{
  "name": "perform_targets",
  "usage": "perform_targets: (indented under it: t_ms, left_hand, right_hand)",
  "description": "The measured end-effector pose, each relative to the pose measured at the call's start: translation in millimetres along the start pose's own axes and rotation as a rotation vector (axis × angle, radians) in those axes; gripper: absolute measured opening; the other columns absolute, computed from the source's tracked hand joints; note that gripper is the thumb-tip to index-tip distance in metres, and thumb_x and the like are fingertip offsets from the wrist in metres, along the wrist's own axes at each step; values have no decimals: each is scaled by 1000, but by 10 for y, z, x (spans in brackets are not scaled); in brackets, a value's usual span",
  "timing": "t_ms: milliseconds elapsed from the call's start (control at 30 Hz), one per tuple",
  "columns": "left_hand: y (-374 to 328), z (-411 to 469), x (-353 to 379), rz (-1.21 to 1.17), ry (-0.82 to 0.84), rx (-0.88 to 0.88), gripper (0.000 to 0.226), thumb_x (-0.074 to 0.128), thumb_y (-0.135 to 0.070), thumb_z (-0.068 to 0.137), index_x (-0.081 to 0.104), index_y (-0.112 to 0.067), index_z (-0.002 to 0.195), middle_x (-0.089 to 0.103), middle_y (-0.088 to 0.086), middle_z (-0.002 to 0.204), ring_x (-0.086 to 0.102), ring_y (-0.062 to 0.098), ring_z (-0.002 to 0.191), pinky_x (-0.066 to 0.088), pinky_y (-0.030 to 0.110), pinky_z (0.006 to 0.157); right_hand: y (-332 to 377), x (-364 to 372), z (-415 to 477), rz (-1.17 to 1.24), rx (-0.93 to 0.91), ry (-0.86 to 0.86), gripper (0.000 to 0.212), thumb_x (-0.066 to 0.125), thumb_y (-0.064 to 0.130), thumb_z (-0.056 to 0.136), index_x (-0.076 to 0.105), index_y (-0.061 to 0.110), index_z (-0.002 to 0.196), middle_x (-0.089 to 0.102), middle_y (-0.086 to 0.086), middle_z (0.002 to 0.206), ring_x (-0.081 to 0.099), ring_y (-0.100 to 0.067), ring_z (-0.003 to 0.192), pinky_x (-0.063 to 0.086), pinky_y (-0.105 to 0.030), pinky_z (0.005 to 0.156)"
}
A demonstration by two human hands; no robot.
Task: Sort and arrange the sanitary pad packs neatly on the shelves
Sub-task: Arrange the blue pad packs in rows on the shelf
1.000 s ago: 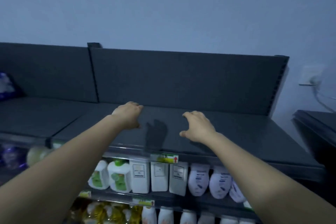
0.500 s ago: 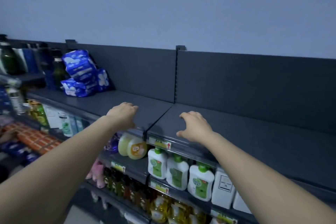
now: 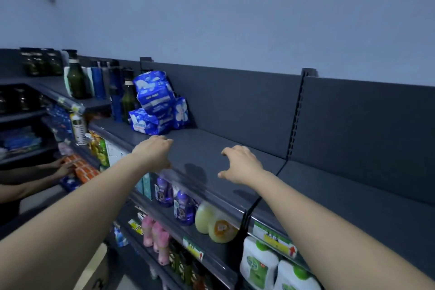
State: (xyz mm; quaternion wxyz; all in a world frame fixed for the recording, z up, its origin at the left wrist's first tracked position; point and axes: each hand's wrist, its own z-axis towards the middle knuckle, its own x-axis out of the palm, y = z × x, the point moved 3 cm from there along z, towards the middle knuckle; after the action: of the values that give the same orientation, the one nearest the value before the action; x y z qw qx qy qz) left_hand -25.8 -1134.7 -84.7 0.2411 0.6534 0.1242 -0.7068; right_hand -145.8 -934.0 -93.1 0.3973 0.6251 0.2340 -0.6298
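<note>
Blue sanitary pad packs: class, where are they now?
Head view, left of centre: the blue plastic sanitary pad packs are piled on the dark grey metal top shelf, right of the dark green bottle, beyond the left hand.

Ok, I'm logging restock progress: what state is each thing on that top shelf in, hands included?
Pad packs: heaped unevenly, untouched, against the backboard.
Left grip: empty, loosely curled, near the packs.
Right grip: empty, fingers spread above the top shelf.
Dark bottles: upright, left of the packs.
</note>
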Motion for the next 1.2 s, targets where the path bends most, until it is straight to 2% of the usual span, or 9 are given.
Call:
perform_targets:
  t_ms: [333, 667, 767, 833, 933, 1033, 1067, 1133, 1200]
  left_hand:
    - [814, 912, 51, -73, -55, -160, 66, 69, -44, 83, 45, -13, 136, 48, 7, 130, 44, 26, 123, 43, 39, 99]
    - [1416, 1796, 20, -326, -167, -293, 84, 66, -44, 86, 22, -15, 151, 15, 17, 155, 25, 36, 139, 32, 44, 111]
    - [1612, 2078, 23, -371, -155, -312, 85, 69, -40, 85, 20, -15, 151, 10, 16, 158, 25, 37, 140, 29, 43, 112]
    - [1730, 2262, 33, -372, -155, -278, 83, 71, -36, 84, 25, -13, 149, 16, 13, 158, 29, 35, 139, 32, 42, 110]
    - [1829, 2484, 50, -387, -265, -189, 71, 73, -31, 82, 40, -9, 141, 43, 11, 143, 43, 30, 127, 39, 39, 100]
    - [1869, 2614, 41, -493, -451, -220, 33, 70, -22, 84, 62, -13, 115, 64, 11, 111, 57, 28, 95, 44, 36, 72]
    - [1873, 2647, 28, -541, -511, -233, 22, 68, -21, 86, 66, -14, 107, 66, 11, 105, 58, 29, 90, 45, 36, 69]
    - [1911, 2730, 8, -739, -610, -220, 4, 65, -17, 88, 67, -15, 92, 69, 8, 98, 62, 28, 88, 50, 37, 76]
    - [1958, 2803, -44, -968, -671, -177, 11, 63, -11, 89, 60, -16, 79, 66, 3, 83, 58, 20, 79, 47, 32, 75]
  right_hand:
    - [342, 160, 1374, 24, -106, 16, 66, 68, 44, 84, 41, 23, 141, 41, -2, 141, 32, -23, 135, 39, -40, 105]
    - [482, 355, 2132, 51, -88, 15, 63, 68, 44, 84, 45, 22, 138, 43, -2, 140, 34, -22, 134, 38, -40, 106]
    - [517, 351, 2341, 63, -56, 12, 64, 68, 44, 84, 43, 22, 139, 43, -1, 141, 34, -21, 134, 39, -39, 105]
    - [546, 336, 2485, 67, -34, 11, 64, 67, 43, 85, 42, 22, 140, 42, -1, 141, 34, -21, 135, 39, -39, 105]
    - [596, 337, 2682, 86, 3, -8, 63, 68, 43, 84, 43, 23, 139, 43, -1, 141, 34, -21, 134, 38, -39, 106]
    - [624, 351, 2829, 108, 31, -28, 62, 67, 43, 85, 44, 23, 138, 44, -1, 140, 35, -21, 134, 37, -36, 107]
    - [625, 351, 2867, 116, 40, -35, 62, 67, 43, 85, 44, 23, 138, 44, -1, 140, 35, -20, 134, 36, -35, 106]
    - [618, 338, 2927, 131, 59, -49, 61, 67, 43, 85, 44, 23, 139, 44, -2, 140, 36, -21, 133, 36, -35, 106]
    - [592, 311, 2987, 154, 79, -85, 63, 67, 43, 85, 43, 22, 140, 45, -2, 141, 37, -22, 134, 35, -35, 105]
